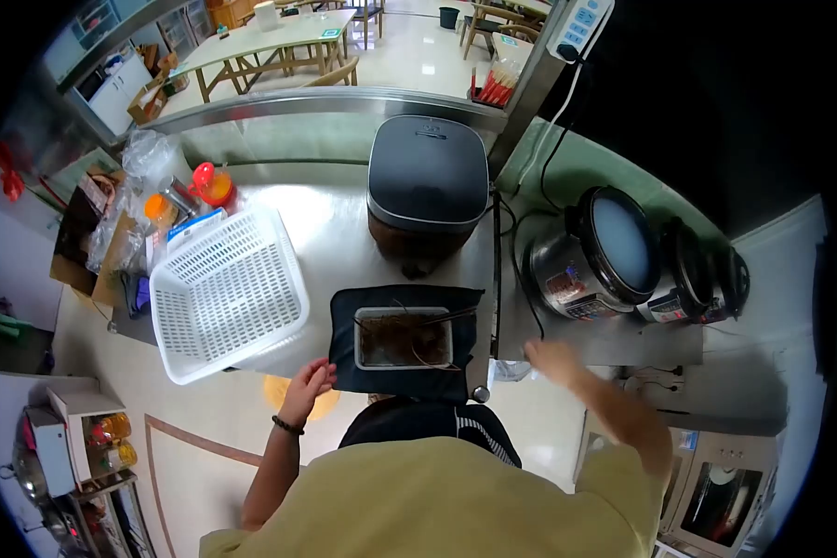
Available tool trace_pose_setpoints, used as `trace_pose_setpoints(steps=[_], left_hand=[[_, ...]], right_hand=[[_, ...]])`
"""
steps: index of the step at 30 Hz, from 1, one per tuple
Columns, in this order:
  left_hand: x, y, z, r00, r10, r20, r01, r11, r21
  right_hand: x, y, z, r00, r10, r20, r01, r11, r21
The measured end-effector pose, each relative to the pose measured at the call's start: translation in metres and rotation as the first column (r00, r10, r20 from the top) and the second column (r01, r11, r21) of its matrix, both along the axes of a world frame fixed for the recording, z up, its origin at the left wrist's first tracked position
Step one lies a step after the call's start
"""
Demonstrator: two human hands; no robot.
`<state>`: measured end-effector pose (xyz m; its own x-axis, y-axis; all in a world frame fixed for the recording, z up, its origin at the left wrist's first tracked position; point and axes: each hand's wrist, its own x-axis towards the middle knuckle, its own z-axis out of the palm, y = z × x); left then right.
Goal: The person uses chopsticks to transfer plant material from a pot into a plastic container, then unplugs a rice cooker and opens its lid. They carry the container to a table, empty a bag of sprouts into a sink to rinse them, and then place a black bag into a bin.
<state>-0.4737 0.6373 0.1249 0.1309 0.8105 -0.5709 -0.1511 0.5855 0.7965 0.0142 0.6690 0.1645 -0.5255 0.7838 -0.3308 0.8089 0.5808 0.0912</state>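
Note:
My left hand (313, 381), loosely curled with its fingers apart, has its fingertips right at the left edge of a black cloth (344, 321) on the steel counter. On that cloth rests a clear plastic container (357, 353) with dark brown contents; thin dark stick-like pieces (442, 319) lie across its top and poke past the rim. To the right of the cloth, my right hand (551, 361) is over the counter's front edge, smeared by motion, so its fingers do not show clearly. A white slotted basket (228, 293) stands left of the cloth.
Behind the cloth stands a tall bin-like appliance with a dark lid (428, 177). Several electric cookers (577, 274) line the right counter, with a cord (521, 270) beside them. Jars with red and orange lids (216, 186) and a cardboard box (79, 246) sit at the left.

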Motion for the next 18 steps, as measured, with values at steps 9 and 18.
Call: trace_pose_setpoints(steps=[9,18], left_hand=[[-0.012,0.022,0.035,0.995,0.025,0.094,-0.036,0.993,0.115],[0.012,-0.04,0.019,0.972,0.073,0.225,-0.061,0.996,-0.061]], right_hand=[[-0.061,0.067,-0.015,0.863,-0.274,-0.425,0.383,0.903,0.196],[-0.143,0.204,-0.129,0.984,0.062,-0.168,-0.036,0.988,0.153]])
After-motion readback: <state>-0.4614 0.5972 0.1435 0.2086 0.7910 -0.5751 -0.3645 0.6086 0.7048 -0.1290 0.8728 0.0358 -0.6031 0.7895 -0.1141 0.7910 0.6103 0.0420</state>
